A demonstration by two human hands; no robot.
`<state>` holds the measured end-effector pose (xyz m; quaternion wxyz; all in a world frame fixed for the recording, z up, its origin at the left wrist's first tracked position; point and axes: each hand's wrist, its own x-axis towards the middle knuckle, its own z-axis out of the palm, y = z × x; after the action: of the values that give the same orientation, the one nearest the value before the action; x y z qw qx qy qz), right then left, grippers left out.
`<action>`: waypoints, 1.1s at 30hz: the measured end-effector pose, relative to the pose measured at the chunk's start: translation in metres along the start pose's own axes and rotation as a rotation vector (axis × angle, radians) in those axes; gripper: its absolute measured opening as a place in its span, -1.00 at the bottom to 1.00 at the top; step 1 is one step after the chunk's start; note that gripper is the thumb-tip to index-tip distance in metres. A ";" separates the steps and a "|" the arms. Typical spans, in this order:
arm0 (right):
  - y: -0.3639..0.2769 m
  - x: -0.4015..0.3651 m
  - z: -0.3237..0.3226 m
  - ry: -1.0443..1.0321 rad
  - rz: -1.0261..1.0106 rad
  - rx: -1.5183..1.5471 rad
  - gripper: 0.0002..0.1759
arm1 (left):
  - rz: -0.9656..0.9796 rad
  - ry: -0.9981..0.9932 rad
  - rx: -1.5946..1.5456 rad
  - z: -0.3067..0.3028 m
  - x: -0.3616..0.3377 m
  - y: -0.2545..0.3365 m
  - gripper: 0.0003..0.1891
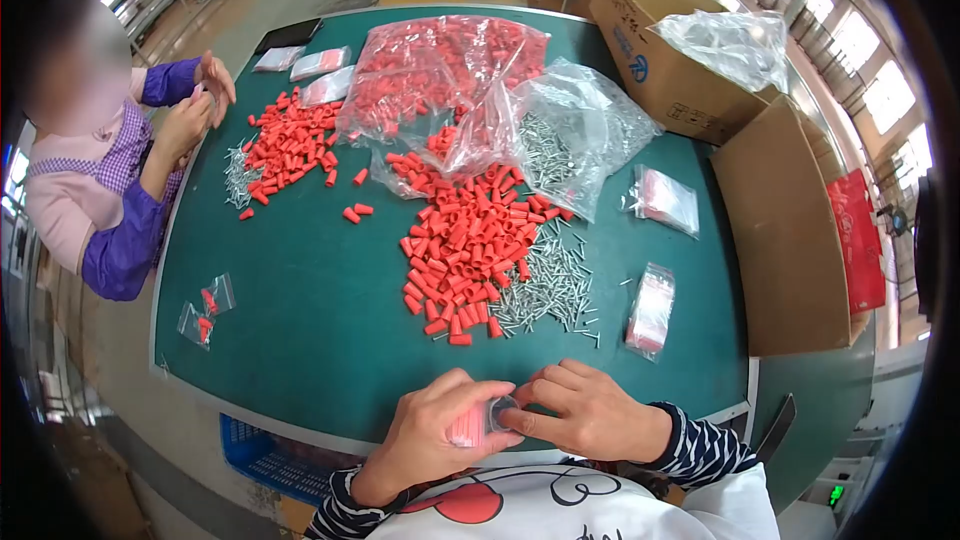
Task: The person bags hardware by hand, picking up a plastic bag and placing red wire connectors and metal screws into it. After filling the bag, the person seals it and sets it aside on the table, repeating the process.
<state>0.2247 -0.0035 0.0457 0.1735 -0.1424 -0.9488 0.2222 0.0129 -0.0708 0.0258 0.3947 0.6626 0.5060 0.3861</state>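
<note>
My left hand (pixel 430 432) is closed around a small stack of clear zip bags with red edges (pixel 466 427), close to my body at the table's near edge. Fingers of my right hand (pixel 580 412) pinch the clear plastic (pixel 497 414) at the stack's right side; part of their grip is hidden. Beyond my hands lies a heap of red plastic caps (pixel 465 250). Silver screws (pixel 550 280) are piled against its right side. Two bundles of zip bags, one nearer (pixel 651 312) and one farther (pixel 666 201), rest on the right.
A large clear bag of red caps (pixel 450 60) and a bag of screws (pixel 545 150) lie at the back. Cardboard boxes (pixel 770 230) line the right. A co-worker (pixel 100 160) sits left beside another cap pile (pixel 295 145). Small filled bags (pixel 205 310) lie front left.
</note>
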 end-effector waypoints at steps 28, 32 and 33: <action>0.062 0.041 0.019 0.073 0.354 0.013 -0.83 | -0.101 0.287 -0.144 0.019 -0.001 -0.038 -0.44; 0.057 0.029 0.018 0.145 0.510 0.535 -0.86 | -0.112 0.292 -0.126 0.019 0.000 -0.036 -0.44; 0.055 0.027 0.017 0.141 0.561 0.613 -0.87 | -0.110 0.293 -0.129 0.019 0.000 -0.036 -0.43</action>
<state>0.2046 0.0468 0.0122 0.2052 -0.3519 -0.7490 0.5225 0.0170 -0.0670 -0.0150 0.3788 0.5438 0.5679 0.4881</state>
